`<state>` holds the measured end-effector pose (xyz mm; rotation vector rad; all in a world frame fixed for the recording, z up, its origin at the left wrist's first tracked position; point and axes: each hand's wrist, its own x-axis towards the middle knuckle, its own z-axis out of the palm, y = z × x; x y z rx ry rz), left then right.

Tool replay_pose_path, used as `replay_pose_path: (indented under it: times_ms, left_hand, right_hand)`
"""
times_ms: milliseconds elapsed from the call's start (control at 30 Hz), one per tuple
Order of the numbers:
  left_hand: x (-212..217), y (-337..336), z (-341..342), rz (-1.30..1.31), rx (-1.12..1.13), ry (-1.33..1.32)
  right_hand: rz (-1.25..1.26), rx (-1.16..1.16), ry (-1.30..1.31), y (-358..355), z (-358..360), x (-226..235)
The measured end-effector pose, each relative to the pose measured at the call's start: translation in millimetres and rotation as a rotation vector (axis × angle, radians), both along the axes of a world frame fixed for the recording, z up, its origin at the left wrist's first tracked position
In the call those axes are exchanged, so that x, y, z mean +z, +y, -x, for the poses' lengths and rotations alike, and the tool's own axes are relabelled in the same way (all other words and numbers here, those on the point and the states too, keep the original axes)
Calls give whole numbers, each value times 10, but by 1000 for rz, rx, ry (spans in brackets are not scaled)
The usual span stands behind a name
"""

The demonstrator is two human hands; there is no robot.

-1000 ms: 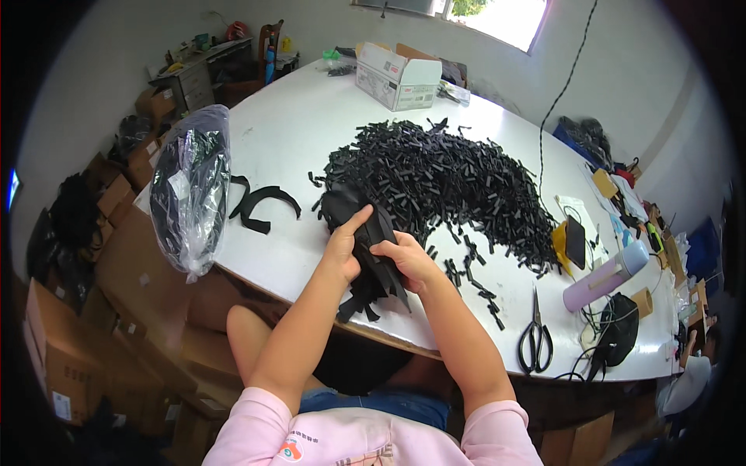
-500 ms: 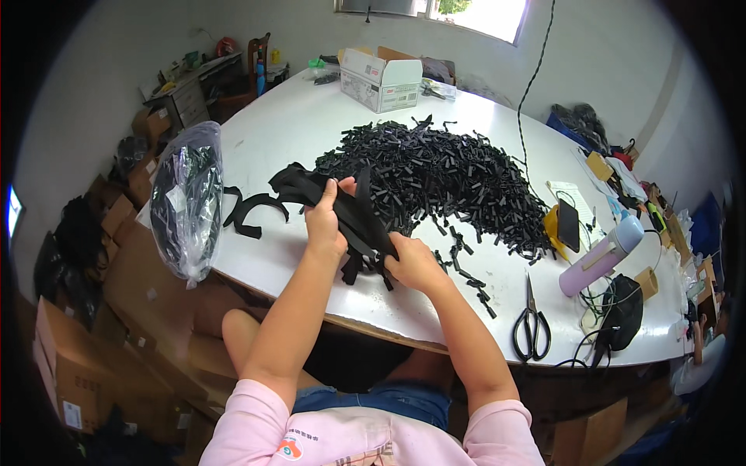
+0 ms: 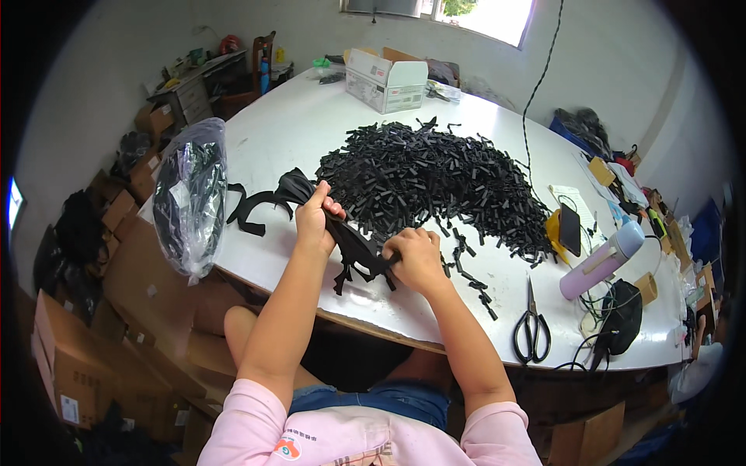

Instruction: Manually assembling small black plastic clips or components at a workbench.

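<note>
Left hand (image 3: 313,223): clenched around the bundle of black strips (image 3: 353,247). Right hand (image 3: 417,258): grasping the bundle's right end. The bundle runs between the hands, above the desk (image 3: 272,132), before the black pile (image 3: 435,175).

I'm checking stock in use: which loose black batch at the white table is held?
The bundle of long black fabric strips, gripped by the left hand and right hand; the curved black strips and the heap of short black pieces lie unheld.
</note>
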<state>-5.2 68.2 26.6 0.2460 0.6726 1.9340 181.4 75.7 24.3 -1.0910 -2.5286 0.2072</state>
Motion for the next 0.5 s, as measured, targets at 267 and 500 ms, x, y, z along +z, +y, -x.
replay_pose_path:
  times_ms: [267, 500]
  left_hand:
    - [-16, -218, -106, -56, -231, 101]
    - [42, -492, -280, 72, -41, 219]
  right_hand:
    - [883, 2, 1030, 12, 332, 257]
    - [267, -1, 30, -273, 468, 165]
